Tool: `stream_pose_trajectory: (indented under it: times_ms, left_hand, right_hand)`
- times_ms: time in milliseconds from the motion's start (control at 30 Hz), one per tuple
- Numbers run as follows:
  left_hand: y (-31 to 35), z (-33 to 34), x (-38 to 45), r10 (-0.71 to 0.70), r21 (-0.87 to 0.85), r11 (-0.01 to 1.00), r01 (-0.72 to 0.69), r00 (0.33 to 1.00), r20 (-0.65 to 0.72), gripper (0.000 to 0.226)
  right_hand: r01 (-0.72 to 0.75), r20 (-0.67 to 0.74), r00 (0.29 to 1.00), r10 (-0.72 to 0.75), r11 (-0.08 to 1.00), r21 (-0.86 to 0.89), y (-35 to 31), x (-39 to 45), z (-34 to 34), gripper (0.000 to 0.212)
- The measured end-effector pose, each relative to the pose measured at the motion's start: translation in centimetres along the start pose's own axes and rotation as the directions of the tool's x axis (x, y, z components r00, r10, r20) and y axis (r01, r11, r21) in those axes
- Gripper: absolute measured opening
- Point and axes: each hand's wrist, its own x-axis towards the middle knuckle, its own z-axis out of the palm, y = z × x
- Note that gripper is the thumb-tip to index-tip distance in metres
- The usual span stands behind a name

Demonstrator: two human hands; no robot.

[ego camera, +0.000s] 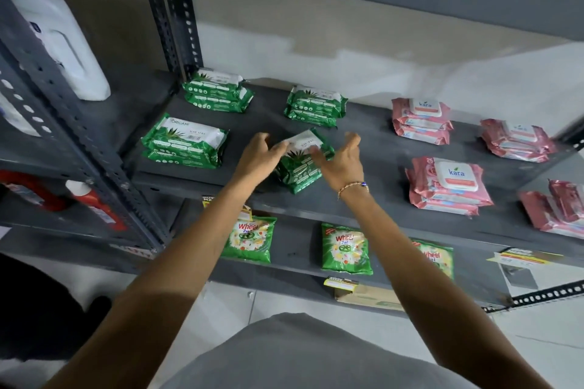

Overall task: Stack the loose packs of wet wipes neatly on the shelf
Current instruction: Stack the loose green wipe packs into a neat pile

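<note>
**Inspector:** While both hands sit at the green stack point(301, 164) near the front middle of the shelf point(373, 148), note their state.

**Assistant:** The left hand point(260, 156) has fingers spread on the top pack's left end; the right hand point(343, 161) is open, fingers touching its right side. Neither has closed round it.

**Inspector:** Risk?

**Assistant:** That stack lies askew, and its near corner looks close to the shelf's front edge. An uneven push could slide the slick top pack off, or tip the pile down towards the detergent packets point(346, 248) below.

**Inspector:** And the neighbours?

**Assistant:** The other green stacks point(185, 142) and the pink stacks point(448, 186) stand well apart.
</note>
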Motion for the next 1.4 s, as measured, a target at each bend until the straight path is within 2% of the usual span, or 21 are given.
stream_pose_trajectory:
  times_ms: [67,100,133,167,200,267,467,567,633,700,733,800,867,1000,1100,1167,1333,1400]
  left_hand:
    - [-0.2,1.3,-1.5,-0.093,-0.054,0.995,0.086,0.984,-0.154,0.075]
    - [-0.5,2.2,-2.1,-0.195,-0.098,0.978,0.181,0.968,-0.158,0.079]
    - [-0.5,2.9,-2.4,-0.313,-0.159,0.943,0.293,0.943,-0.117,0.083]
    - [-0.6,3.6,-2.5,-0.397,-0.224,0.899,0.376,0.916,-0.056,0.086]
    - [-0.5,4.2,-2.6,-0.427,-0.286,0.866,0.410,0.904,0.006,0.088]
    - [-0.1,4.5,-2.7,-0.388,-0.355,0.849,0.391,0.918,0.083,0.084]
    - [0.6,1.7,-1.8,-0.273,-0.200,0.935,0.292,0.955,0.117,0.056]
    - [0.6,0.4,-0.5,-0.237,-0.110,0.961,0.252,0.962,0.134,0.048]
    - [1.0,-0.4,-0.1,-0.227,-0.032,0.972,0.234,0.964,0.139,0.049]
    - [1.6,-0.7,0.2,-0.235,-0.015,0.970,0.241,0.957,0.171,0.070]
    - [1.9,-0.7,0.2,-0.230,-0.009,0.972,0.236,0.955,0.187,0.077]
    - [2.0,-0.6,0.1,-0.237,-0.010,0.970,0.243,0.952,0.197,0.079]
    - [1.7,-0.4,0.1,-0.244,-0.065,0.963,0.262,0.948,0.205,0.073]
    - [0.8,-0.4,0.2,-0.245,-0.316,0.896,0.313,0.940,0.236,0.032]
    - [0.0,-0.3,0.8,-0.219,-0.309,0.902,0.301,0.936,0.274,0.035]
    - [-0.8,-0.4,1.5,-0.220,-0.283,0.910,0.303,0.931,0.292,0.047]
    - [-1.4,-0.6,2.1,-0.239,-0.260,0.912,0.317,0.926,0.291,0.093]
    - [-1.3,-0.6,2.1,-0.238,-0.272,0.909,0.316,0.929,0.284,0.084]
  right_hand:
    - [0.037,-0.008,0.999,-0.038,0.998,-0.049,-0.1,1.7,-0.9,0.052]
    - [0.029,0.033,0.999,-0.026,0.996,-0.081,-0.2,2.7,-1.2,0.040]
    - [0.025,0.091,0.996,-0.015,0.994,-0.111,-0.2,3.4,-1.4,0.039]
    - [0.015,0.160,0.987,0.007,0.991,-0.136,-0.3,4.0,-1.4,0.048]
    - [0.006,0.218,0.975,0.029,0.987,-0.160,-0.3,4.5,-1.4,0.054]
    - [-0.036,0.299,0.951,0.082,0.987,-0.157,-0.3,4.7,-1.3,0.054]
    - [-0.174,0.420,0.888,0.186,0.982,-0.067,1.4,4.3,-1.6,0.050]
    - [-0.240,0.436,0.872,0.221,0.971,-0.013,2.6,3.6,-1.5,0.070]
    - [-0.256,0.396,0.893,0.213,0.965,0.059,3.1,3.4,-1.1,0.077]
    - [-0.256,0.337,0.917,0.212,0.962,0.092,3.3,3.5,-0.6,0.086]
    - [-0.256,0.324,0.922,0.212,0.961,0.099,3.2,3.5,-0.6,0.082]
    - [-0.249,0.303,0.931,0.204,0.961,0.117,3.2,3.2,-0.7,0.051]
    - [-0.248,0.294,0.935,0.197,0.958,0.147,3.3,2.9,-1.0,0.043]
    - [-0.234,0.318,0.933,0.167,0.954,0.186,3.5,2.8,-1.2,0.043]
    - [-0.236,0.333,0.929,0.158,0.949,0.208,3.5,3.0,-1.1,0.049]
    - [-0.250,0.339,0.926,0.166,0.942,0.222,3.5,3.0,-1.2,0.058]
    - [-0.264,0.366,0.917,0.159,0.929,0.259,3.7,2.9,-1.4,0.035]
    - [-0.267,0.371,0.916,0.154,0.923,0.276,3.9,3.1,-1.3,0.042]
